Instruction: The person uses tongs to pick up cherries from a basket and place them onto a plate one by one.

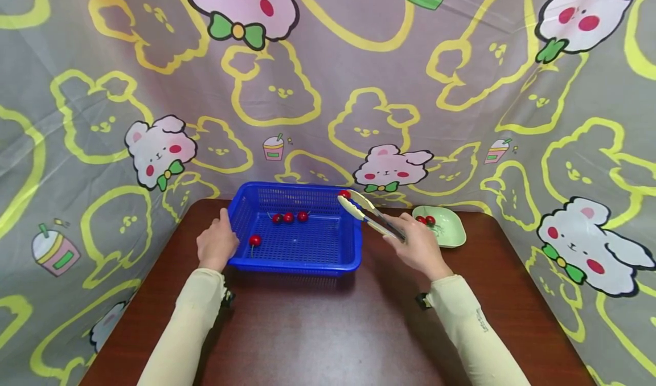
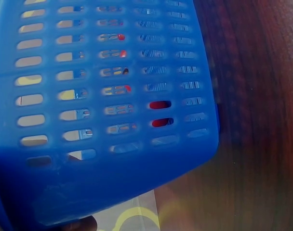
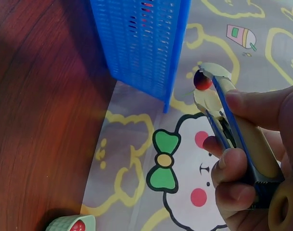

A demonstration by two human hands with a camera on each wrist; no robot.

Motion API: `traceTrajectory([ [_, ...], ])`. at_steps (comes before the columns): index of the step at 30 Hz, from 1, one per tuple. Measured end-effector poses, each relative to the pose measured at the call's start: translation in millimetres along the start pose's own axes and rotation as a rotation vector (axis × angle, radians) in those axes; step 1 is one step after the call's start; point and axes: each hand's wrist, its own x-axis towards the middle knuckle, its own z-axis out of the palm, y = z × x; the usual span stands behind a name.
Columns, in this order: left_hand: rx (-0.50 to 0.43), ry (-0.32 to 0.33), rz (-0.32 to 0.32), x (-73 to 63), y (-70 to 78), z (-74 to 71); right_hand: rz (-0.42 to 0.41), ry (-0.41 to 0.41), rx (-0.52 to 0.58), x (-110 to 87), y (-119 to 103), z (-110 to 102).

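My right hand [image 1: 419,246] grips a pair of tongs [image 3: 250,144] with cream-coloured tips. Pinched between those tips is a red cherry [image 3: 203,80], held up by the right rim of a blue plastic basket [image 1: 294,269]. On the basket's left side, my left hand [image 1: 217,242] holds the rim. Three cherries [image 1: 289,218] sit in a row towards the back of the basket floor, and a single cherry [image 1: 255,240] with its stem lies near the front left. In the left wrist view, red patches show through the slots of the basket wall [image 2: 93,178].
A pale green dish [image 1: 453,229] stands at the back right of the brown table [image 1: 318,329], with a couple of cherries [image 1: 429,221] and stems in it. Behind and on both sides hangs a patterned grey curtain [image 1: 318,67].
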Motion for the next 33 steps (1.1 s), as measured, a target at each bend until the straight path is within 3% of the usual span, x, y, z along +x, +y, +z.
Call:
traceTrajectory([
  [18,-0.007,0.014,0.007,1.0,-0.1,-0.2,0.007,0.024,-0.015,-9.0,8.6,-6.5],
  [33,0.001,0.015,0.017,-0.4,-2.1,0.5,0.053,0.060,-0.045,-22.1,22.2,-31.0],
])
